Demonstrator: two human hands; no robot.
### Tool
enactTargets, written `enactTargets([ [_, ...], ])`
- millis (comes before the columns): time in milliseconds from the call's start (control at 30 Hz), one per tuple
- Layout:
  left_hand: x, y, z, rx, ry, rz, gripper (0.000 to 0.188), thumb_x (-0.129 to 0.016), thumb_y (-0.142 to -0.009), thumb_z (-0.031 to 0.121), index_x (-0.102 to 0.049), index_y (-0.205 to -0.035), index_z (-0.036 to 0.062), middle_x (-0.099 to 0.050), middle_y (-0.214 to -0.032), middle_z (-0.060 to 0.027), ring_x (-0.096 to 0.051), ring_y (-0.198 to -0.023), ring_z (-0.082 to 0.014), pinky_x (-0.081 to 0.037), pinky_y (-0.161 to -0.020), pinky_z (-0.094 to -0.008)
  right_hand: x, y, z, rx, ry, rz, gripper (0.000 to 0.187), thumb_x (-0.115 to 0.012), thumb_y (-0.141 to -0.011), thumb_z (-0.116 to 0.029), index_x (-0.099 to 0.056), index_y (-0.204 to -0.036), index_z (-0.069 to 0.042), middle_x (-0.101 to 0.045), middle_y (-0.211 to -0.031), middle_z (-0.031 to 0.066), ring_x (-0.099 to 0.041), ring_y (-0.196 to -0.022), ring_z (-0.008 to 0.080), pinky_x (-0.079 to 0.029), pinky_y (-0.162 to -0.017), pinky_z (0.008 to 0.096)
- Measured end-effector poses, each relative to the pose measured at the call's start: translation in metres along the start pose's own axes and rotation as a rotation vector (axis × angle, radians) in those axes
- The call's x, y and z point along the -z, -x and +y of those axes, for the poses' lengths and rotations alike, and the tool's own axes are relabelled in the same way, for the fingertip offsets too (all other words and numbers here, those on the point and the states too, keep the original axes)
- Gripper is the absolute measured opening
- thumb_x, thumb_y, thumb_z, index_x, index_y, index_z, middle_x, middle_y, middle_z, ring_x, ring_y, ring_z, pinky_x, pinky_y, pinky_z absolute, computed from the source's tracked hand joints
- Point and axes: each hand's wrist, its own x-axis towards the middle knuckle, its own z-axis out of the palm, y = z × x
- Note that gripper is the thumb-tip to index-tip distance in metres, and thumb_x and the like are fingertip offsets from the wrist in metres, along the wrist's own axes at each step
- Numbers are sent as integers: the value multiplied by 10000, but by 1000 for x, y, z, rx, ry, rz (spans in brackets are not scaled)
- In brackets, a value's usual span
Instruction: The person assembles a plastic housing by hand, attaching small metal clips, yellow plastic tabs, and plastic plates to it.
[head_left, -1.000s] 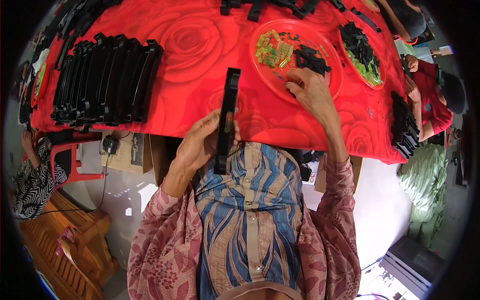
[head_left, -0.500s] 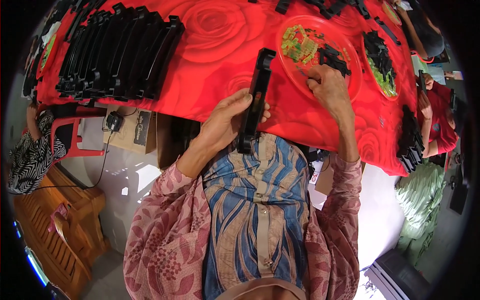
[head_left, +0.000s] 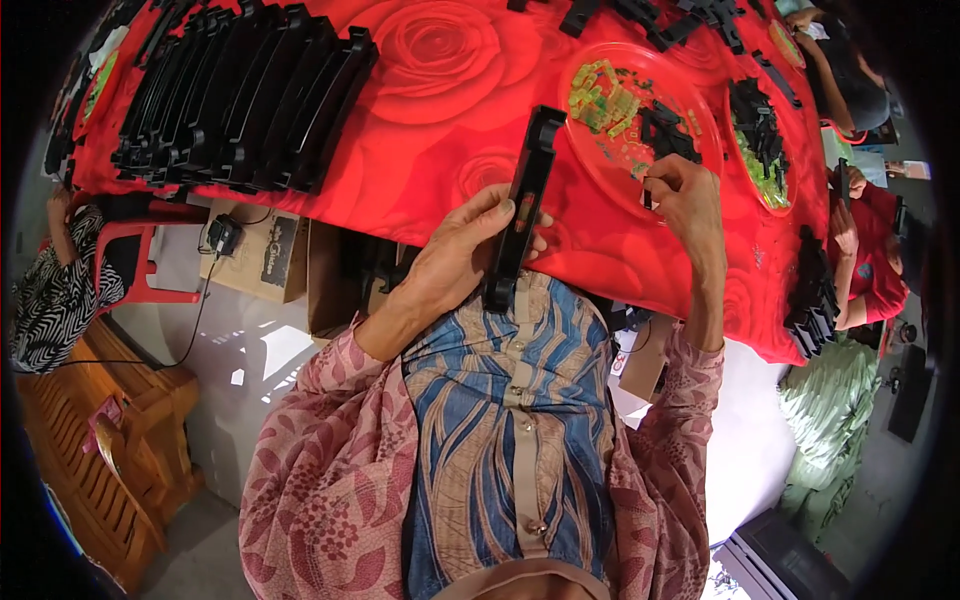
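Observation:
A long black plastic bar (head_left: 529, 190) stands tilted in front of me, its upper end over the table edge and its lower end near my lap. My left hand (head_left: 480, 228) is wrapped round its middle, thumb on the front face and fingertips showing on the far side. My right hand (head_left: 687, 204) hovers at the near rim of a red plate (head_left: 608, 170), pinching a small dark piece (head_left: 648, 197) between thumb and fingers. Yellow-green plastic pieces (head_left: 602, 100) and small black parts (head_left: 668, 132) lie in that plate.
A row of black bars (head_left: 240, 100) stands at the left of the red-clothed table (head_left: 440, 50). Another plate of parts (head_left: 762, 145) sits to the right. People (head_left: 866, 240) work at both sides. Beneath the table is a cardboard box (head_left: 265, 255); a wooden bench (head_left: 100, 450) stands lower left.
My right hand has lifted out of the plate and drawn back toward its near rim, a small dark piece now showing in its fingers. My left hand keeps its hold on the bar.

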Motion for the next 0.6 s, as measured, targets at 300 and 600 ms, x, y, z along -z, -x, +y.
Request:
enactTargets([
  [300,3,0,-3,7,-49,-10,310,-482,-1038,246,-524,-1237,12,-638,-1086,-142,-658,-902,-211,-540,-822,-329,5,5,27,114,14,95,95,-666,-809,-38,-713,-874,13,-666,-686,159,-631,-576,194,-478,-554,337],
  [600,0,1,-1,30,-96,6,377,-463,-1036,287,-510,-1288,11,-624,-1085,-130,-634,-922,-200,-519,-849,-327,8,12,26,1,-275,41,101,-654,-819,13,-696,-907,37,-666,-707,67,-590,-616,96,-465,-568,262],
])
